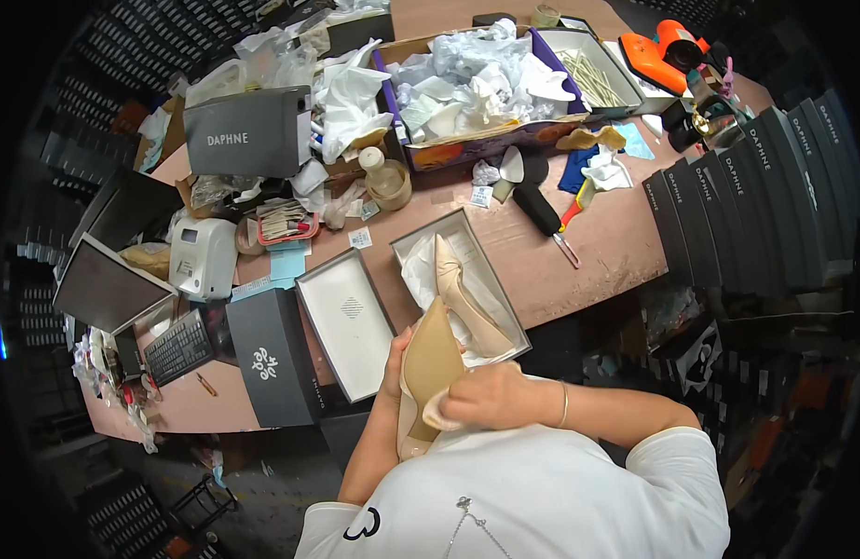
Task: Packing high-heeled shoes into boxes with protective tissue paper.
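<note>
My left hand (394, 359) grips a beige high-heeled shoe (428, 359) from its left side, sole facing up. My right hand (486, 396) presses a small pale cloth (436, 407) against the shoe's sole near the heel end. Just beyond, an open grey shoebox (512, 321) lined with white tissue paper holds the second beige heeled shoe (460, 293), lying along the box. The box's lid (344, 321) lies upside down to its left on the brown table.
A dark shoebox (272, 359) stands left of the lid. A label printer (203, 256), keyboard (178, 347) and monitor (109, 284) sit further left. A big carton of crumpled paper (477, 84) is at the back, a row of dark shoeboxes (756, 196) at right, and a black-handled tool (542, 212).
</note>
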